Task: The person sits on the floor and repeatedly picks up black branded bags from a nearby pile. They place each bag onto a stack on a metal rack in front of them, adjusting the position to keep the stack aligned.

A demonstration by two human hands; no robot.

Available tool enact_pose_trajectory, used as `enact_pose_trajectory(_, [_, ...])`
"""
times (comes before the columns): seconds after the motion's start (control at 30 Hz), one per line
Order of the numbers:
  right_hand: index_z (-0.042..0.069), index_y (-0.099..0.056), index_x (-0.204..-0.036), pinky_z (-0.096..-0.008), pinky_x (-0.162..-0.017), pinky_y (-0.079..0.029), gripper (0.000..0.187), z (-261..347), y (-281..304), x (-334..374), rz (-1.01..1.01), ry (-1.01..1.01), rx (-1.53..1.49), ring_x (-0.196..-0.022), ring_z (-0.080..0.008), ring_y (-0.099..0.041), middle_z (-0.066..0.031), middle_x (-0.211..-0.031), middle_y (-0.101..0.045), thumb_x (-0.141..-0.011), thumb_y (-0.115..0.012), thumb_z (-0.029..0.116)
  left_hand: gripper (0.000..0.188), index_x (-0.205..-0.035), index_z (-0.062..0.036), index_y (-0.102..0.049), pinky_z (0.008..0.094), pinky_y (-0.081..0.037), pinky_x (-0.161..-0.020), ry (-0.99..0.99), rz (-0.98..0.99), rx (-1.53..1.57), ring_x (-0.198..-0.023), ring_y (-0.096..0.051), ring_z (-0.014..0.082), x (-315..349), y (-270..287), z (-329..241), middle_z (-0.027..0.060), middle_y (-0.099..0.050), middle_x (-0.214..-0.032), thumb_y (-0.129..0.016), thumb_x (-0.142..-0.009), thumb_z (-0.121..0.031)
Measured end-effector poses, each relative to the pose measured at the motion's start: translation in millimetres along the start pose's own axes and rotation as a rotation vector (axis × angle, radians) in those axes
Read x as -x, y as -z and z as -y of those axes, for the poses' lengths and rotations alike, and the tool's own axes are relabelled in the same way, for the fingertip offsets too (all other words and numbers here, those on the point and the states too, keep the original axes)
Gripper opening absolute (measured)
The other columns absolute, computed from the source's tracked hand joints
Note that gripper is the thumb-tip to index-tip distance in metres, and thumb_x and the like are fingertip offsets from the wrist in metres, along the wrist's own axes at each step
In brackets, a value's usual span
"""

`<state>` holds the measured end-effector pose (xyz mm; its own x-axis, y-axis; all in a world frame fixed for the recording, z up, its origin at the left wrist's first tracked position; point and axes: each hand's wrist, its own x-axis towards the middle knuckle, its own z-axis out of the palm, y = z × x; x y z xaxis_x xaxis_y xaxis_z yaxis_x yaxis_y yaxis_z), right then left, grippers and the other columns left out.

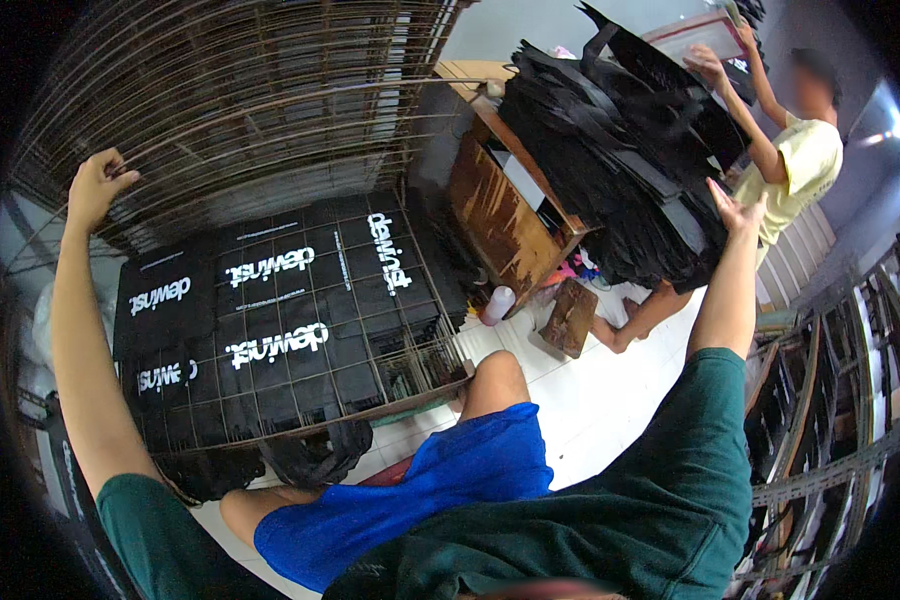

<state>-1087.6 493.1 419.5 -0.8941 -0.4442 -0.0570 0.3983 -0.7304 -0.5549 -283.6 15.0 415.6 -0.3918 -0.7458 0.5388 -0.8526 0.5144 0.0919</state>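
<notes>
My left hand is raised at the far left with its fingers curled in at the edge of a wire drying rack, seemingly round its outer wire. Below it, black fabric pieces with white print lie flat on a lower wire rack tier. Out to the right, my right hand is held up with its fingers apart and nothing in it. It is nearest to a tall pile of black fabric pieces; whether it touches the pile I cannot tell.
A worn wooden cabinet stands under the pile. Beside it are a whitish bottle and a small wooden stool. At the right a person in a yellow shirt handles a framed panel. Metal shelving lines the lower right.
</notes>
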Motion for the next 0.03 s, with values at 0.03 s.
enact_pose_trajectory(0.03, [0.007,0.002,-0.142,-0.0624,-0.094,-0.035,0.099,-1.0,-4.4,10.1,0.086,-0.119,-0.112,-0.130,-0.0473,-0.019,-0.0310,-0.143,0.000,-0.079,-0.043,0.068,0.036,-0.075,-0.0015,-0.049,0.0324,-0.038,-0.060,0.007,-0.013,-0.036,-0.062,-0.046,0.0212,-0.4,0.9,-5.7,0.0084,-0.049,-0.064,-0.073,-0.068,-0.026])
